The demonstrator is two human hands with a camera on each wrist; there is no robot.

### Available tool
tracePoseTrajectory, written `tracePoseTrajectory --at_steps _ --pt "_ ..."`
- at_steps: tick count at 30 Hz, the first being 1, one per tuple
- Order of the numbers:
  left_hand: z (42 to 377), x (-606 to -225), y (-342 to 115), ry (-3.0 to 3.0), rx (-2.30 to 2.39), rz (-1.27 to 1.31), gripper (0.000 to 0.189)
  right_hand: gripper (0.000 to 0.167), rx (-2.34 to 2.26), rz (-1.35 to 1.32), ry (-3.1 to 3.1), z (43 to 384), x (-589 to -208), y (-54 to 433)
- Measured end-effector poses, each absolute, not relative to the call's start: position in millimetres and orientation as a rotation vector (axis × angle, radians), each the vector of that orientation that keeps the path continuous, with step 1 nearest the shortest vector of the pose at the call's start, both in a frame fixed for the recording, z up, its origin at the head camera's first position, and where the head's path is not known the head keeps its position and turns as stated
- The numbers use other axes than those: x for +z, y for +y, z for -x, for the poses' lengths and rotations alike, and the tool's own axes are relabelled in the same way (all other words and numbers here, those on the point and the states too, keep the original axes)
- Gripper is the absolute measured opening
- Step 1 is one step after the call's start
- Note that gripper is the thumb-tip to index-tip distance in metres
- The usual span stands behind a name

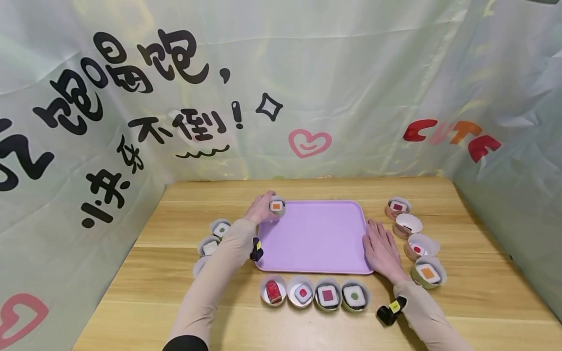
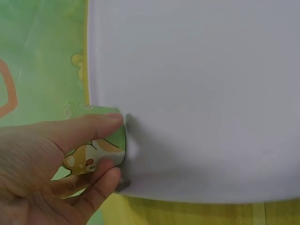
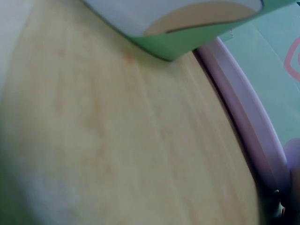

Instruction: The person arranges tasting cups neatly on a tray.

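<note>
My left hand grips a small paper cup at the far left corner of the purple tray. Inside the cup is a white piece with an orange square centre, like a sushi roll. The left wrist view shows the cup's green side with a cartoon animal, pinched between thumb and fingers right at the tray's corner. My right hand rests with fingers extended along the tray's right edge. In the right wrist view, part of a green cup is close by, beside the tray's rim.
Along the tray's near side stands a row of several cups holding sushi-like pieces. More cups line the right, near my right wrist. At the left, other cups are partly hidden by my left sleeve. A printed cloth hangs behind the wooden table.
</note>
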State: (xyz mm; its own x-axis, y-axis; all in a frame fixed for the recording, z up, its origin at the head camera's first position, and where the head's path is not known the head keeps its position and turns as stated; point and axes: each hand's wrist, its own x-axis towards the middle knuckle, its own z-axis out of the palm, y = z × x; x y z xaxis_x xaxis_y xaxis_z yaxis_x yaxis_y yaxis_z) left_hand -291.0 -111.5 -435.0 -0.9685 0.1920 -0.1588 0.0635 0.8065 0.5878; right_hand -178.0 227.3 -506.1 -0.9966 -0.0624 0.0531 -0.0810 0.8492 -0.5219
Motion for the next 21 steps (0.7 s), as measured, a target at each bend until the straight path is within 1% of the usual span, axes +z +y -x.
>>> tracePoseTrajectory --at_steps 10,21 --pt "289.0 -424.9 -122.8 2.746 0.988 -0.208 0.091 0.055 0.840 -0.119 -2.989 177.8 -506.6 226.9" --pt "285.0 -404.9 -143.8 2.776 0.932 -0.220 0.092 0.056 0.840 -0.121 -2.994 177.5 -506.3 227.5"
